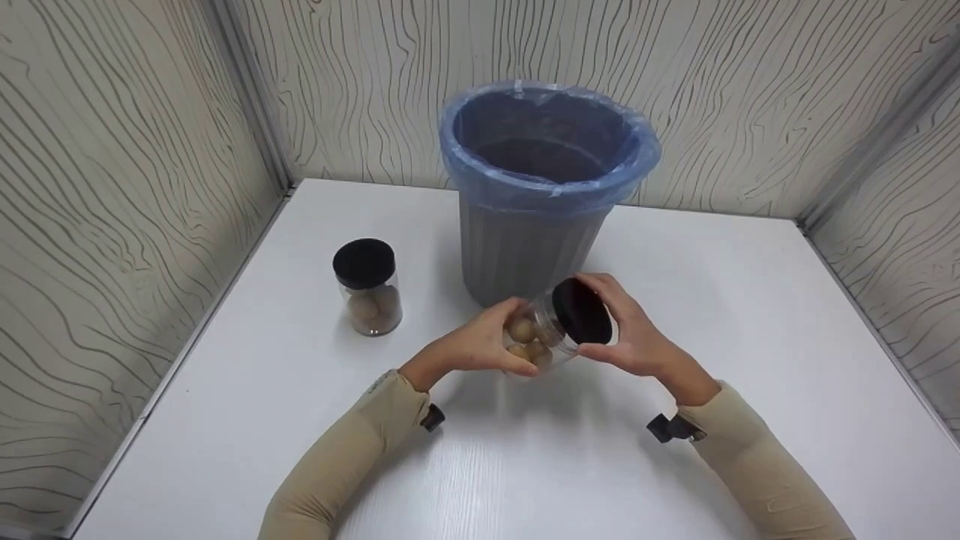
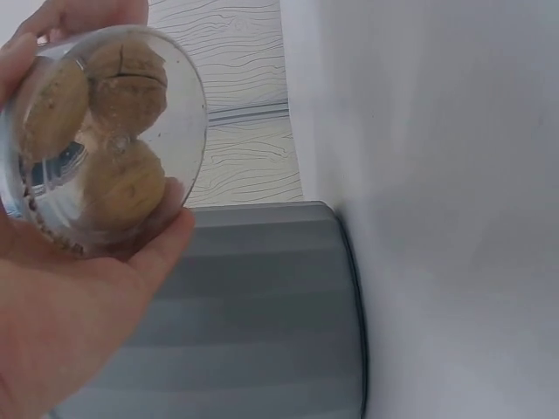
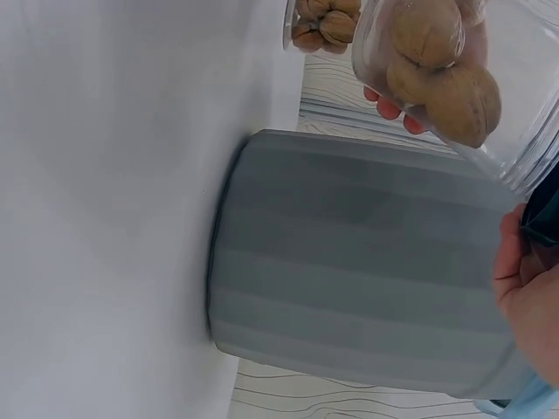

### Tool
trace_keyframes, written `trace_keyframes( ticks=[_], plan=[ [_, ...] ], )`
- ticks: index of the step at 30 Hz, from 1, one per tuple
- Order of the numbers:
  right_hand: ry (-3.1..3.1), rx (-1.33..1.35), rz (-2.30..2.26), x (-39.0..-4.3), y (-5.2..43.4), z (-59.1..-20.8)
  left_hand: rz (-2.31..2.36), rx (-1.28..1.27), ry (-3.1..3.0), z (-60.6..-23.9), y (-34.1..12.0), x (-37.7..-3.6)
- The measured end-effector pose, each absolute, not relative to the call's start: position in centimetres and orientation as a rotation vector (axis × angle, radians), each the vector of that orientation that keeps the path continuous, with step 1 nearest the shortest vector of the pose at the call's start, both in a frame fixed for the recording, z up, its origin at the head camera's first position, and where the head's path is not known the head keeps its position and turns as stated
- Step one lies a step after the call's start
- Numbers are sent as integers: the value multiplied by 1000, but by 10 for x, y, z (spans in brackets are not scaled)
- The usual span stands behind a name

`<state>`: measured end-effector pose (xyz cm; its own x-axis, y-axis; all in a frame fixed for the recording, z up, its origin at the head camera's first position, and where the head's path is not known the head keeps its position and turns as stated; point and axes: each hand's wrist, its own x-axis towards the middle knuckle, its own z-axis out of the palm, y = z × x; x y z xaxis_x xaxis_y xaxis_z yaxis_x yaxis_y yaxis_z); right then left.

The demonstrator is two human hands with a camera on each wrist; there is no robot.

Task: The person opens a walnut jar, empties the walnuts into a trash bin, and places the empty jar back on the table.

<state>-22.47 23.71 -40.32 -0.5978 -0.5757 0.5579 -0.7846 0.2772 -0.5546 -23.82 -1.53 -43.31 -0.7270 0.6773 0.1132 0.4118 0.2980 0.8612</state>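
Note:
A clear jar (image 1: 541, 335) with walnuts inside and a black lid (image 1: 583, 310) is held tilted above the white table (image 1: 225, 420), just in front of the grey bin (image 1: 525, 247). My left hand (image 1: 487, 341) grips the jar's body; in the left wrist view the jar's base (image 2: 100, 140) and its walnuts fill the top left, held by my left hand (image 2: 79, 305). My right hand (image 1: 634, 334) grips the black lid. In the right wrist view the jar (image 3: 454, 78) sits at the top right above the bin (image 3: 367, 262).
A second walnut jar (image 1: 367, 289) with a black lid stands upright at the left of the table, also glimpsed as a jar (image 3: 319, 22) in the right wrist view. The bin carries a blue bag liner (image 1: 547, 146). Patterned walls (image 1: 112, 187) close in three sides.

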Motion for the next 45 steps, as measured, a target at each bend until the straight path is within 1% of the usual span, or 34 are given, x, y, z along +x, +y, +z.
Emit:
trace_keyframes(
  ticks=[7, 16, 21, 29, 45],
  plan=[
    [-2343, 1190, 1226, -208, 234, -380, 1440, 972, 2322, -432, -17, -237],
    [-2471, 1046, 1166, -227, 260, -404, 1486, 931, 2351, -428, -24, -234],
    [-2538, 966, 1107, -228, 268, -405, 1466, 893, 2388, -428, -28, -234],
    [-2599, 867, 960, -230, 276, -407, 1516, 908, 2360, -429, -34, -236],
    [-2803, 601, 868, -242, 300, -418, 1538, 866, 2389, -425, -44, -237]
  ],
)
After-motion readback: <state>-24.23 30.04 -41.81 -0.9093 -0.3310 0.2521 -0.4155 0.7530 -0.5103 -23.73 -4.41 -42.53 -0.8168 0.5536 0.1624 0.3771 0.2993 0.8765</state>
